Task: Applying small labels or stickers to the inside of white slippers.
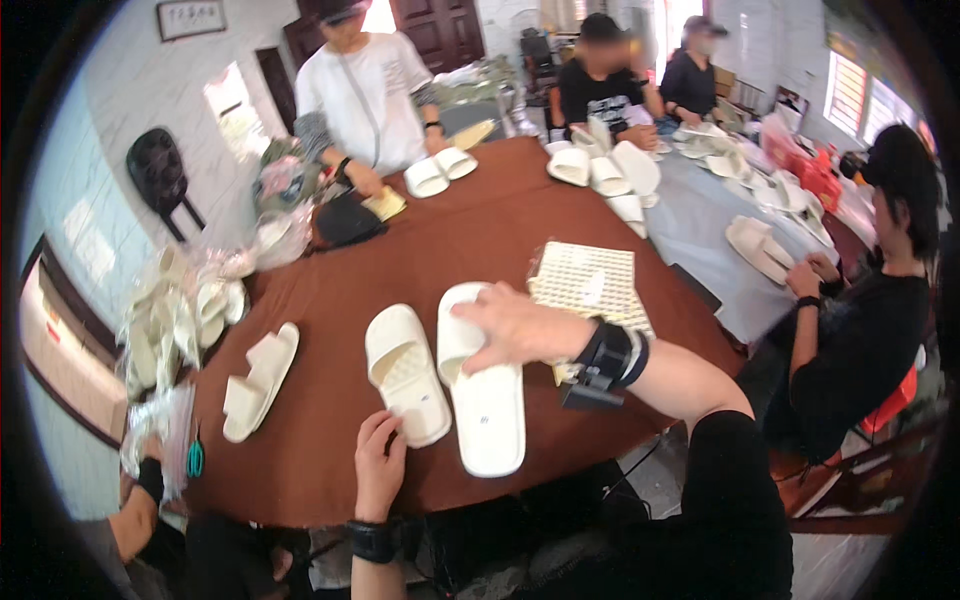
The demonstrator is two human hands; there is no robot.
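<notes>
The bare left grip has a broad matte-black strap round its wrist. At the wrist of the bare right grip is another wide black strap with greyish detail, and a small, dark, box-shaped block sits on its underside. A plain black fabric sleeve ends near the right elbow, leaving the forearm uncovered.

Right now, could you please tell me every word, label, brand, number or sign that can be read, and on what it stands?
Nothing is clear enough to quote:
Framed wall sign: too small.
White shirt: faint print, blurred.
Black shirt: pale print, blurred.
Middle pair, left slipper: insole mark, too small.
Middle pair, right slipper: insole mark, too small.
Pale gridded sheet: tiny marks, unreadable.
</notes>
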